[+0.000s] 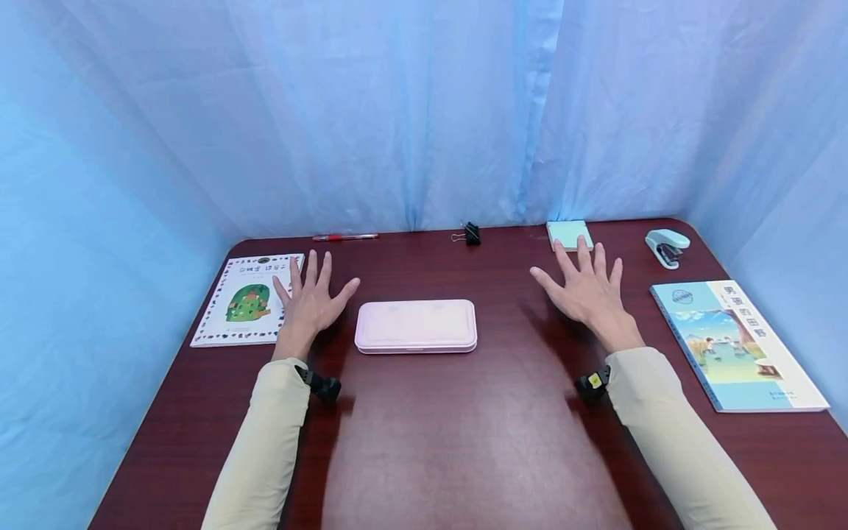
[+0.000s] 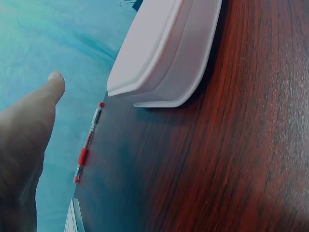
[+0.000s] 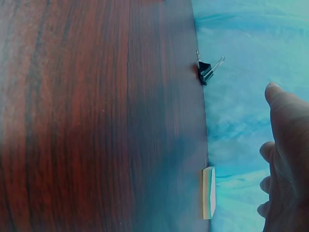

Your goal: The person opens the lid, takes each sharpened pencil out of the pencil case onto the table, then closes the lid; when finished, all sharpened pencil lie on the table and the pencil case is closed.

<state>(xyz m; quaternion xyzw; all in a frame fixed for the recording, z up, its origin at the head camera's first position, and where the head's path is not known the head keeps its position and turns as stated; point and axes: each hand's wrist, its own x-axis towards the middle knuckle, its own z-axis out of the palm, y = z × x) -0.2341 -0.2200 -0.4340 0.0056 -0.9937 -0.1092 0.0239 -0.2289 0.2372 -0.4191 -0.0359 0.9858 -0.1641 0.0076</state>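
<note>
Both hands lie flat on the dark wooden table with fingers spread, holding nothing. My left hand rests just left of a closed pink pencil case, its little finger beside a white picture book. In the left wrist view the pencil case shows close up with the thumb at the left. My right hand rests right of centre, its fingertips near a pale green sticky note pad. The right wrist view shows the hand's edge and the pad.
A red pen and a black binder clip lie along the far edge; the pen and clip also show in the wrist views. A stapler and a blue book lie at the right. Blue curtains surround the table.
</note>
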